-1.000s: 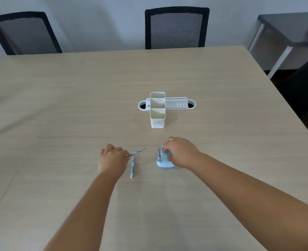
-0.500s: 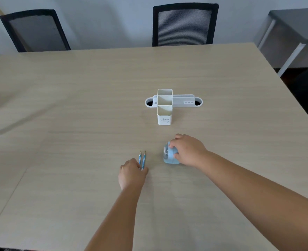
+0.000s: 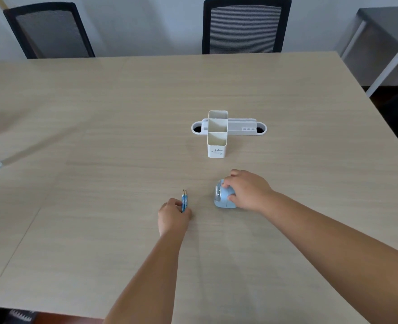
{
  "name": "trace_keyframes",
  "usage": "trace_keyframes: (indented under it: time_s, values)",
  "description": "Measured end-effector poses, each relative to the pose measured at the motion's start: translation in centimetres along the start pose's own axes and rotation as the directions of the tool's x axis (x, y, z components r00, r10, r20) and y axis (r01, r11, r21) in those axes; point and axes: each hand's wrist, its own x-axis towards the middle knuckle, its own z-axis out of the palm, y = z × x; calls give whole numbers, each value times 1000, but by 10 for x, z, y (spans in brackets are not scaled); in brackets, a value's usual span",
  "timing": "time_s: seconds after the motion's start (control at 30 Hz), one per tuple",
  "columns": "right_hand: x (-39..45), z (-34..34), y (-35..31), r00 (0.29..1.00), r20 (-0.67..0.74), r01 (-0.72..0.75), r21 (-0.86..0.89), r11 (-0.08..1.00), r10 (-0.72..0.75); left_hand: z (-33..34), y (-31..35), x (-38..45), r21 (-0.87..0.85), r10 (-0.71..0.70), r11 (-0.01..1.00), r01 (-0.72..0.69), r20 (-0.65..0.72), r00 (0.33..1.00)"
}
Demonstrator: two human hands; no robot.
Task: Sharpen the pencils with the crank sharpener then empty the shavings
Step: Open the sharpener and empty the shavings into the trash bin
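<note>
The left hand is clenching two blue pencils side by side, tips pointing away from the person, low over the desk. Just right of them, the right hand is gripping the pale blue sharpener, which is sitting on the desk. A white pencil holder is standing farther back, well apart.

Pale wood table; two black mesh chairs (far side); grey wall.
</note>
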Motion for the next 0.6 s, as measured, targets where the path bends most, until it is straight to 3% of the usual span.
trace_keyframes:
  time_s: [0.2,0.3,0.37,0.43,0.5,0.6]
  values:
    - [-6,8,6,1000,-18,6,110,994,-4,-13,9,-6,-53,34,998,-36,-36,999]
    - [-26,15,14,978,-196,-13,290,957,73,-15,24,-11,-134,212,968,-213,-28,977]
    - [-44,26,20,941,-298,-25,410,912,160,-13,40,-16,-110,382,918,-382,-26,924]
    - [-60,41,25,941,-216,-117,513,851,260,-8,60,-22,-46,537,843,-535,13,844]
    - [-66,57,31,947,-34,-250,550,797,320,0,80,-28,34,653,751,-659,108,750]
    - [-58,70,35,938,154,-344,502,794,309,15,98,-28,118,688,667,-736,281,669]
